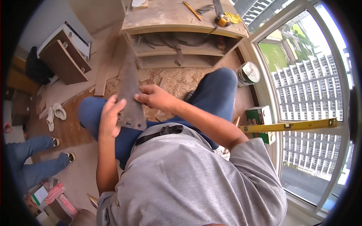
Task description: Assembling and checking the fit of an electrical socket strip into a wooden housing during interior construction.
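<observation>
The tapering metal saw blade (pixel 129 94) is dull grey with darker mottled patches. The long spirit level (pixel 288 125) on the window frame is yellow; the folded trousers (pixel 215 94) are plain blue.

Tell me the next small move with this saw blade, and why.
Probably slide the right hand down toward the wide end. The blade stands upright over the lap, the left hand grips its wide end, and the right only pinches one edge, so the long tip is unsupported.
</observation>
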Motion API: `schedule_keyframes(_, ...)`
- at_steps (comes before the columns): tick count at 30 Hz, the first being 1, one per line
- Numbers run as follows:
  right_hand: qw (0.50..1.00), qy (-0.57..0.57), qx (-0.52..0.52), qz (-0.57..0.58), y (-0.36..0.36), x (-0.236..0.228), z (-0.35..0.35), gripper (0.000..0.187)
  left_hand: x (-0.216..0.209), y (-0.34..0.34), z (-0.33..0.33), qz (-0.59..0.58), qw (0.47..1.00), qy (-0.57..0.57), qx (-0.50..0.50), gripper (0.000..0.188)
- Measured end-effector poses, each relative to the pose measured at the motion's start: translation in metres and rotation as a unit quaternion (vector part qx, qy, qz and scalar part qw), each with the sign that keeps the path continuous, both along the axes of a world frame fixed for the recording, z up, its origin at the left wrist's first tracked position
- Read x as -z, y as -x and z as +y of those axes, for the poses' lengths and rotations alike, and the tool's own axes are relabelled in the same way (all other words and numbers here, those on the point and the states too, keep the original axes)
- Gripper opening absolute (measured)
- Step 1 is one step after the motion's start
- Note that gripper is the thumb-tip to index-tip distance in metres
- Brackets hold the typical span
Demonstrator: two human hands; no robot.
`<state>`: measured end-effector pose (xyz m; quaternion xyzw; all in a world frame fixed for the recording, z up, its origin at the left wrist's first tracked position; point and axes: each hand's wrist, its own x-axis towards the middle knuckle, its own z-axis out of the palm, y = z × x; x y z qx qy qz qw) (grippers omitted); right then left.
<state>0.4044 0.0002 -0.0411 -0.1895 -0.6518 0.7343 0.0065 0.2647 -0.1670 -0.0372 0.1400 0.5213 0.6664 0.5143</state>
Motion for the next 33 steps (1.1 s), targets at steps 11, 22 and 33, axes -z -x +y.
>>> schedule_keyframes(11, 0.805, -0.556, -0.207, -0.017, 0.057, 0.004, 0.114, 0.03, 0.004, 0.119, 0.027, 0.209, 0.855, -0.13, -0.457, 0.017)
schedule_keyframes(22, 0.854, -0.345, -0.381, -0.083, 0.086, 0.061, 0.121, 0.026, 0.031, 0.167, 0.057, -0.075, 0.865, 0.101, -0.487, 0.01)
schedule_keyframes(33, 0.954, 0.042, -0.211, -0.211, 0.153, -0.003, 0.099, 0.048, -0.038, 0.099, 0.028, -0.069, 0.842, 0.185, -0.501, 0.026)
